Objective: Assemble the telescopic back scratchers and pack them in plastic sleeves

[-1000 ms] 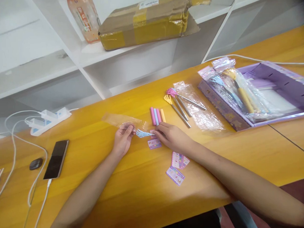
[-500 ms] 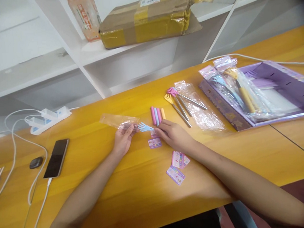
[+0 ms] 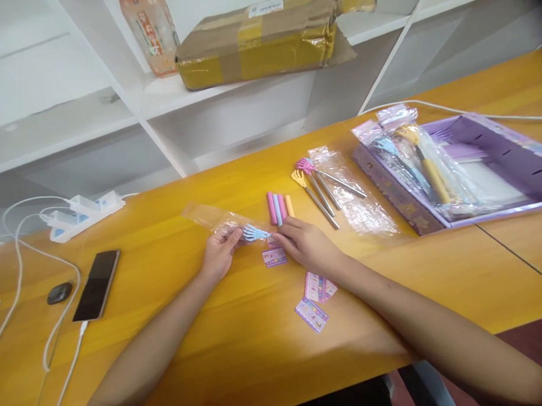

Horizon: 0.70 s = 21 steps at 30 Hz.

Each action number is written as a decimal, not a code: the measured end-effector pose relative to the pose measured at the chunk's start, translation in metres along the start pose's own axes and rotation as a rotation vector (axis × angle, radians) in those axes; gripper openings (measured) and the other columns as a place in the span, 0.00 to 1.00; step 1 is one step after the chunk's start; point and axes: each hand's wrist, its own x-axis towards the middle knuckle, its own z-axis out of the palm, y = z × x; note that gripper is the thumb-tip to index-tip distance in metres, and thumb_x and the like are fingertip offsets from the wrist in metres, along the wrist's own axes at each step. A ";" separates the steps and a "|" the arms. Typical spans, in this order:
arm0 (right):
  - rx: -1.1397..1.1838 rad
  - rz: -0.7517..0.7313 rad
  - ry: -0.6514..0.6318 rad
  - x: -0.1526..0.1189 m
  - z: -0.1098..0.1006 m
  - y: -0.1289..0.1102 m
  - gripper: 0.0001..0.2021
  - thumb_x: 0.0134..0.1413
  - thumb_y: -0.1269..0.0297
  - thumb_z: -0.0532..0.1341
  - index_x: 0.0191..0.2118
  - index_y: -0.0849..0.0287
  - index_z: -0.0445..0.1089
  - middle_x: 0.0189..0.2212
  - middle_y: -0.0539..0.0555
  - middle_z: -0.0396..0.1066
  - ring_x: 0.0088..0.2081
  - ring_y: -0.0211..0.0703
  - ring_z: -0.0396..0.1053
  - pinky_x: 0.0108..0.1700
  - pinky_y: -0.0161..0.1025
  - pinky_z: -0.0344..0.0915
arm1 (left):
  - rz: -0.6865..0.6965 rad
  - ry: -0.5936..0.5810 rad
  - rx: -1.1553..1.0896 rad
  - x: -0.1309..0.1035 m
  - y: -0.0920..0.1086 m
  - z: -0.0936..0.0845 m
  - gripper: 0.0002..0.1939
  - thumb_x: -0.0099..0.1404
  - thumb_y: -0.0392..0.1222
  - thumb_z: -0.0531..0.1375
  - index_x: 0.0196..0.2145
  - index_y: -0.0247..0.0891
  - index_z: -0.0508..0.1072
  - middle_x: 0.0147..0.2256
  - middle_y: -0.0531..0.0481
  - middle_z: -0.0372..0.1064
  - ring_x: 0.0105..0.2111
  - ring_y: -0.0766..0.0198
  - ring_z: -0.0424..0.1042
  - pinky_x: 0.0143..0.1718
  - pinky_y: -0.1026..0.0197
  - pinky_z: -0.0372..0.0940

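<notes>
Between my hands lies a small blue hand-shaped scratcher head (image 3: 255, 232). My right hand (image 3: 305, 240) pinches its narrow end. My left hand (image 3: 221, 252) is closed on a clear plastic bag (image 3: 209, 218), its fingers touching the blue prongs. Just beyond my right hand are pink, blue and orange tubes (image 3: 277, 207) side by side. Several scratchers with metal rods (image 3: 319, 195) rest to the right of them, partly on another clear bag (image 3: 364, 214). Small printed cards (image 3: 274, 257) lie below my hands, with more cards (image 3: 312, 313) nearer the table's front.
A purple box (image 3: 511, 203) holding bagged scratchers (image 3: 434, 173) stands at the right. At the left are a phone (image 3: 96, 286), a black object (image 3: 59, 292), white cables and a power strip (image 3: 85, 216). A taped carton (image 3: 265, 43) and a bottle (image 3: 152, 35) sit on the shelf.
The blue scratcher head and the bag have come closer together, and the prongs now reach my left fingers. The whole view has shifted slightly.
</notes>
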 end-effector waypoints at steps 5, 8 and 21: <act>0.006 -0.016 -0.001 -0.001 0.001 -0.002 0.19 0.81 0.57 0.50 0.37 0.57 0.69 0.36 0.56 0.69 0.35 0.43 0.68 0.41 0.40 0.62 | 0.010 -0.072 0.101 -0.001 -0.007 -0.006 0.21 0.56 0.56 0.79 0.36 0.35 0.85 0.35 0.43 0.84 0.33 0.58 0.82 0.41 0.56 0.77; 0.003 -0.002 -0.020 -0.002 0.002 -0.006 0.18 0.80 0.57 0.51 0.38 0.57 0.70 0.37 0.56 0.70 0.36 0.43 0.69 0.41 0.40 0.62 | 0.019 -0.047 0.086 -0.001 -0.005 -0.005 0.19 0.56 0.52 0.79 0.35 0.35 0.85 0.34 0.45 0.83 0.33 0.60 0.82 0.40 0.58 0.77; -0.046 0.066 -0.014 0.000 -0.004 0.002 0.17 0.81 0.56 0.49 0.43 0.57 0.71 0.39 0.57 0.76 0.37 0.47 0.73 0.39 0.40 0.62 | 0.015 0.117 -0.169 0.008 0.013 -0.008 0.20 0.51 0.51 0.82 0.34 0.36 0.84 0.34 0.47 0.84 0.35 0.62 0.83 0.40 0.63 0.77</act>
